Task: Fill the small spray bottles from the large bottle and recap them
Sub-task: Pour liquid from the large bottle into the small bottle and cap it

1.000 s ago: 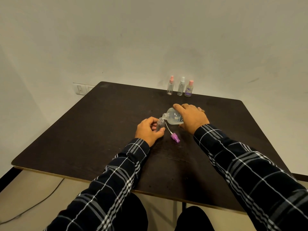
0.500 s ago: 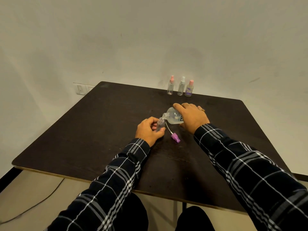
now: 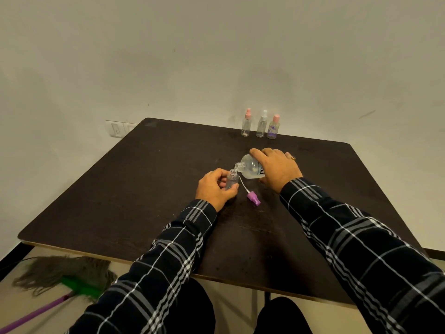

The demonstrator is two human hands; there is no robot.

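Dark table (image 3: 120, 201): pouring step; right hand (image 3: 277, 168) clamped on tilted large bottle (image 3: 250, 168), left hand (image 3: 214, 189) closed around small spray bottle (image 3: 232, 180); next, refit purple spray cap (image 3: 253, 198)

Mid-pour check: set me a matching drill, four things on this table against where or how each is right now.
1. large bottle
2. small open bottle
3. purple spray cap
4. three capped spray bottles

A. lying loose on the table
B. upright in the left hand
C. lined up at the far edge
D. tilted in the right hand

Pairs: 1-D, 2-B, 3-A, 4-C
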